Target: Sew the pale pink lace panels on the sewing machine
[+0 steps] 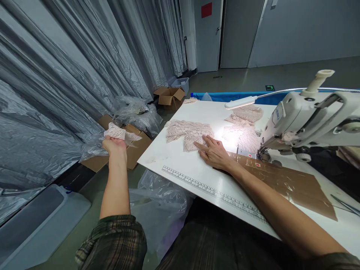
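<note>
Off the table's left side, my left hand is closed on a piece of pale pink lace fabric, above an open cardboard box. My right hand lies on the white table, fingers spread, with the fingertips touching the edge of a flat lace piece. More lace fabric lies under the lamp light, beside the needle area of a white sewing machine.
Printed ruler marks run along the table's front edge. Brown sheeting and scissors lie at right. Cardboard boxes, plastic bags and a plastic bin stand on the floor by the silver curtain.
</note>
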Demonstrator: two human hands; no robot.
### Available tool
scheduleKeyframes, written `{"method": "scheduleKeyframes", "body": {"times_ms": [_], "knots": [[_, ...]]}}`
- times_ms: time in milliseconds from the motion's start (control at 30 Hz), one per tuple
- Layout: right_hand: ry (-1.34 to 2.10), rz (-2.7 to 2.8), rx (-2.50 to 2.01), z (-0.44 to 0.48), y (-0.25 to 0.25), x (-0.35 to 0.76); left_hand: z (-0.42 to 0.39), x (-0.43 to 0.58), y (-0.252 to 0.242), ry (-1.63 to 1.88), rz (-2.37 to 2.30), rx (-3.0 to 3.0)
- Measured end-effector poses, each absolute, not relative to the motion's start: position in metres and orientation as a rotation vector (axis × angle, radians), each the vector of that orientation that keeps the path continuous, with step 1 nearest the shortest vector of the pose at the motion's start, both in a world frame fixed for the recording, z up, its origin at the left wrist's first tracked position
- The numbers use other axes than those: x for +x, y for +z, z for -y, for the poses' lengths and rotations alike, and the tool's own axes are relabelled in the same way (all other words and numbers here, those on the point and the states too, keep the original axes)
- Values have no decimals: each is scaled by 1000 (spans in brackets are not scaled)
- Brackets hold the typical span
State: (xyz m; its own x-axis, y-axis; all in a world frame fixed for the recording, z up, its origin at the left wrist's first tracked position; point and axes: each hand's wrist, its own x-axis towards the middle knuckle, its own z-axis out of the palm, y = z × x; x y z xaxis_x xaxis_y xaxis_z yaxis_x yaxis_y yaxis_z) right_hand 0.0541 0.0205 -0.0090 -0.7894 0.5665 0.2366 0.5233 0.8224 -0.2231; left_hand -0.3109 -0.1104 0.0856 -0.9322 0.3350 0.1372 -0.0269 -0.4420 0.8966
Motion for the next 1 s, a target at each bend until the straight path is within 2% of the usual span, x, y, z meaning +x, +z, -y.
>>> {"method": "scheduleKeyframes", "body": {"times_ms": [133, 233, 400, 533, 700, 1000], "knots": [[335, 2467, -724, -17, -8, 60, 108, -258, 89, 2460, -1436, 466], [536, 2294, -654, -6, 3, 75, 102, -194, 88, 2198, -1383, 605], [1112, 2182, -715, 25, 38, 122, 105, -99, 86, 1578, -1178, 874], [1578, 2086, -595, 53, 53, 168, 105, -57, 83, 1221, -1036, 1032], [1904, 2046, -610, 83, 56, 211, 100, -17, 74, 876, -906, 1088], [2278, 1987, -822, 75, 61, 270, 89, -15, 79, 692, -977, 1459]]}}
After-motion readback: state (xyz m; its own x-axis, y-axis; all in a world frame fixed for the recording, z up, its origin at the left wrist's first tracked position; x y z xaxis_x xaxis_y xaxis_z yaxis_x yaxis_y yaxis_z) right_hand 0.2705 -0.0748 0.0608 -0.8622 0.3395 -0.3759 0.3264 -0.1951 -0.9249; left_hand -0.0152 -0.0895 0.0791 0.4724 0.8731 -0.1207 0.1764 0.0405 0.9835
